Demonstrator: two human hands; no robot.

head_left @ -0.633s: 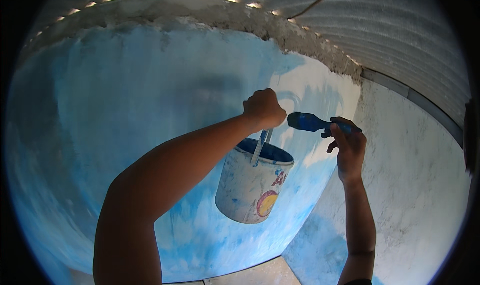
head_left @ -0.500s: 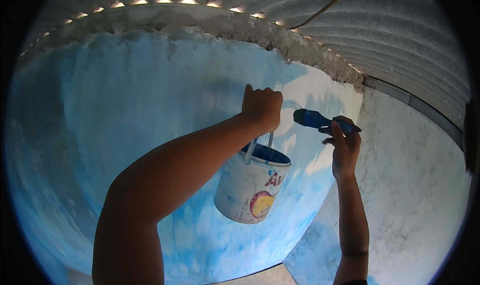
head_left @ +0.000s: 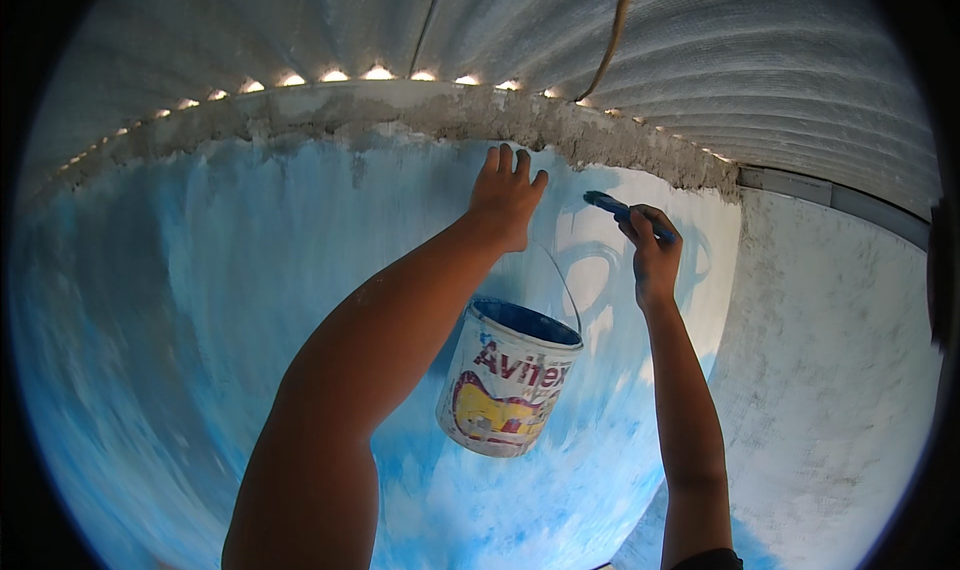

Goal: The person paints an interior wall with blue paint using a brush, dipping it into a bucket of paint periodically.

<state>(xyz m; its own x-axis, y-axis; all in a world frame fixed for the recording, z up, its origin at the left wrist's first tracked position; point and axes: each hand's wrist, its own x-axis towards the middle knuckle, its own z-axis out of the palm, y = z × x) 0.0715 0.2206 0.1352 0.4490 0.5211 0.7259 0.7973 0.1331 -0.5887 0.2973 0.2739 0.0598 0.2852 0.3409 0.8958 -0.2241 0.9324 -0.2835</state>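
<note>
Blue-bristled brush (head_left: 612, 208) in the closed right hand (head_left: 652, 255) lies level, bristles pointing left near the wall's (head_left: 200, 300) top edge; left hand (head_left: 506, 198), fingers spread, carries the paint bucket (head_left: 508, 380) by its handle, below-left of the brush.

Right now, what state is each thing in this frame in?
White plastic paint bucket: lidless, tilted, hanging from the left wrist by its wire handle.
Blue-handled paintbrush: gripped in right hand, raised at wall.
Left hand: fingers extended, flat on wall.
Plastered wall: partly painted blue.
</note>
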